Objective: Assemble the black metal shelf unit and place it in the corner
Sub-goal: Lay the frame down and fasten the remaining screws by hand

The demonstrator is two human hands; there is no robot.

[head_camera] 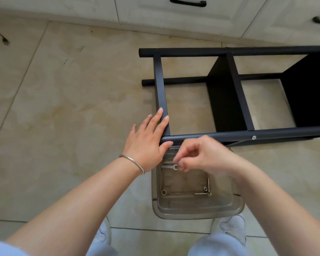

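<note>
The shelf (pixel 235 95) lies on its side on the floor (pixel 63 108), just in front of the cabinets (pixel 174 13). The left hand (pixel 148 141) rests flat on the shelf's end rail, fingers straight, likely to steady it. Just below the shelf's near tube, the right hand (pixel 201 154) hovers blurred over a clear tray (pixel 198 209), fingers curled in a pinch; whether it grips a fastener I cannot tell. A wrench (pixel 168 166) lies in the tray beside it.

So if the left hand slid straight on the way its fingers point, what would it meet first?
Nothing new: the left hand already lies flat on the shelf frame's end crossbar. It would run along that bar toward the far round tube, probably.
</note>
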